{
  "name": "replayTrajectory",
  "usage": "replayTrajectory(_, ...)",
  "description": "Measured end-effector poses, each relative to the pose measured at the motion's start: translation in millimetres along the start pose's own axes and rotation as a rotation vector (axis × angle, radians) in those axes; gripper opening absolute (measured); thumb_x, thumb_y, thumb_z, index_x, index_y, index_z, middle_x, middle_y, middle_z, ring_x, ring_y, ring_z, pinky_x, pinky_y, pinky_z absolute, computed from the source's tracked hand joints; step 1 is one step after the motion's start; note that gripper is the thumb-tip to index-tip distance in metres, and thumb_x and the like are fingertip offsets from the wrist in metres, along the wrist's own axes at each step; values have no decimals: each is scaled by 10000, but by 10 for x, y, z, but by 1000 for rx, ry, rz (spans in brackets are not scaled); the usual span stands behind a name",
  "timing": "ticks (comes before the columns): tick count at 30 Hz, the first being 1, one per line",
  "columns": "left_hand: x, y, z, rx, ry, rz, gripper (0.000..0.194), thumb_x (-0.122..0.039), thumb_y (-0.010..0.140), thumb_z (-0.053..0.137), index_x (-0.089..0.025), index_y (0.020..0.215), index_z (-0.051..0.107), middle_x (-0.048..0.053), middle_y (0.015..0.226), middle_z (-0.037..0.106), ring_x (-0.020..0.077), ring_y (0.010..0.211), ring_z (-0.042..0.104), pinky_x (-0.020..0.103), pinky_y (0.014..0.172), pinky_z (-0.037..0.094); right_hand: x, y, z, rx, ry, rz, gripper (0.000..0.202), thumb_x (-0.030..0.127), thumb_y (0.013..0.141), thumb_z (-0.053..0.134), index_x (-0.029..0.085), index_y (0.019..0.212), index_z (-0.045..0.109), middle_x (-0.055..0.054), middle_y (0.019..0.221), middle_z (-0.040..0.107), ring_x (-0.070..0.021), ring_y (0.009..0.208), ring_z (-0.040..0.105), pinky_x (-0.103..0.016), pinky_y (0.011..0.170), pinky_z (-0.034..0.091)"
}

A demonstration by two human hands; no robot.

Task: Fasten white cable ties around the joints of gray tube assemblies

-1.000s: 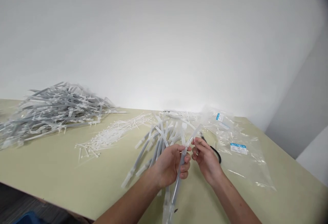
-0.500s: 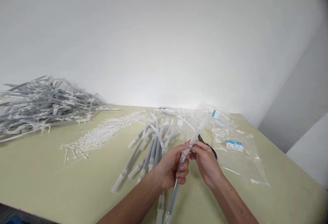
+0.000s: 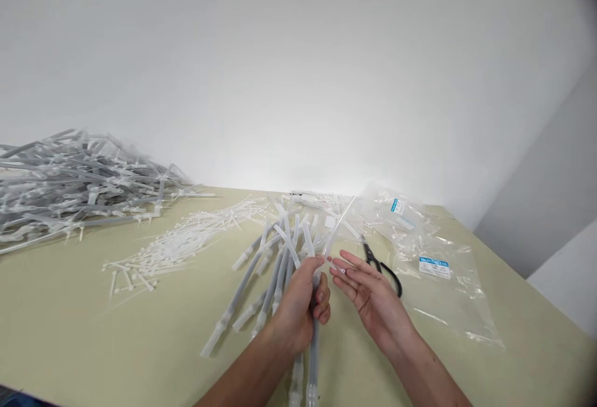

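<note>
In the head view my left hand (image 3: 303,298) is closed around a translucent grey plastic tube assembly (image 3: 313,357). The tube runs from the bottom edge up through the fist, and a thinner clear branch (image 3: 338,227) rises above it. A short white strip (image 3: 336,266), which looks like a cable tie end, sticks out from the tube just above my left thumb. My right hand (image 3: 370,295) is turned palm up with its fingers spread, and the fingertips are at the white strip. Whether they touch it, I cannot tell.
Several similar tube pieces (image 3: 242,286) lie left of my hands. White cable ties (image 3: 181,239) are spread beyond them, and a large heap of tube assemblies (image 3: 88,183) is at far left. Black-handled scissors (image 3: 392,276) and clear labelled bags (image 3: 448,298) lie to the right.
My right hand has let go of the tube, opened its fingers and moved slightly right. My left hand has shifted a little left with the tube, and the white strip now shows.
</note>
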State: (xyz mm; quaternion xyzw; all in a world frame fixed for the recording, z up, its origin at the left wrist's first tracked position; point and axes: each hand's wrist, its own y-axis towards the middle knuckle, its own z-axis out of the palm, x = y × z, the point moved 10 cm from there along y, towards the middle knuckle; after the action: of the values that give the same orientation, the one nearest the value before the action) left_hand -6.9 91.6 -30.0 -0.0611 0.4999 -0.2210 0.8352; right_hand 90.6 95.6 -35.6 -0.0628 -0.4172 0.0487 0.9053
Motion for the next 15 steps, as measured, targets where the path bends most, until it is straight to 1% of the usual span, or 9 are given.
replayTrajectory(3, -81, -34, 21, 25, -22, 66, 238, -432, 806, 487, -209, 729, 507, -107, 389, 302, 63, 296, 181, 204, 327, 192, -34, 0, 4, -6, 25, 5, 330, 182, 664, 759, 175, 986, 687, -57, 857, 734, -202, 876, 677, -318, 855, 513)
replayTrajectory(6, -132, -61, 41, 41, -17, 107, 217, -428, 814, 485, -218, 833, 535, -111, 397, 294, 63, 296, 172, 197, 317, 193, -75, -12, 62, 34, 46, 27, 298, 191, 686, 757, 173, 975, 688, -48, 841, 734, -170, 812, 686, -284, 807, 532)
replayTrajectory(8, -147, -72, 28, 21, 2, 125, 218, -427, 811, 497, -214, 838, 533, -110, 408, 300, 60, 295, 186, 194, 311, 199, -91, -33, 119, 73, 67, 43, 281, 191, 693, 756, 175, 967, 691, -47, 862, 735, -156, 799, 686, -267, 795, 533)
replayTrajectory(10, -161, -80, -6, -23, 25, 149, 227, -435, 801, 518, -211, 833, 525, -108, 421, 314, 57, 293, 203, 190, 302, 200, -90, -56, 159, 95, 85, 43, 289, 182, 685, 762, 181, 965, 692, -48, 885, 736, -155, 831, 682, -258, 804, 527)
replayTrajectory(12, -178, -88, -36, -63, 47, 183, 246, -453, 791, 540, -211, 822, 511, -106, 435, 335, 53, 293, 213, 186, 292, 200, -72, -72, 180, 105, 85, 24, 305, 172, 666, 775, 188, 959, 694, -48, 886, 736, -162, 862, 677, -259, 808, 521)
replayTrajectory(15, -197, -97, -54, -100, 72, 228, 270, -472, 783, 556, -211, 812, 495, -106, 446, 355, 46, 288, 218, 177, 280, 204, -42, -77, 179, 101, 56, -23, 280, 178, 634, 798, 197, 898, 704, -37, 846, 734, -169, 841, 678, -266, 782, 524)
